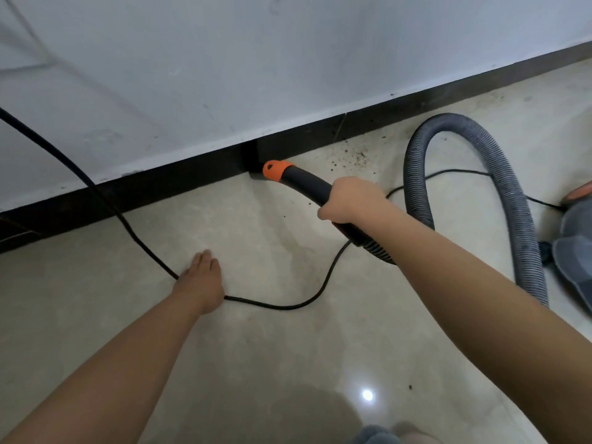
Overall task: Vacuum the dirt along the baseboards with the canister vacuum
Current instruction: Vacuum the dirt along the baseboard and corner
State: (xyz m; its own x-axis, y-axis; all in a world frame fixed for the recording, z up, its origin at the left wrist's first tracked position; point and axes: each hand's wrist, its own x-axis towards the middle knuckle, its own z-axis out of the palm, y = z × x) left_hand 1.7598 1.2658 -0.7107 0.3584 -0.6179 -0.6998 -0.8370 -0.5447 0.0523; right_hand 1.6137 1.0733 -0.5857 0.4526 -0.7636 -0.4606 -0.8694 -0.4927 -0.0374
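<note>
My right hand [349, 198] grips the black vacuum handle [304, 184]. Its orange tip [275, 169] points at the foot of the dark baseboard [179, 181], beside a small recess. Dark dirt specks [354, 158] lie on the floor just right of the tip, along the baseboard. A grey ribbed hose [512, 200] loops from the handle to the canister vacuum [576, 238] at the right edge. My left hand [201, 277] lies flat on the floor with straight fingers, over the black power cord [282, 305].
The cord runs from the upper left across the beige tile floor [256, 363], curves under the hose and reaches the canister. A white wall [224, 75] rises above the baseboard. More dirt specks [499, 97] lie farther right along the baseboard.
</note>
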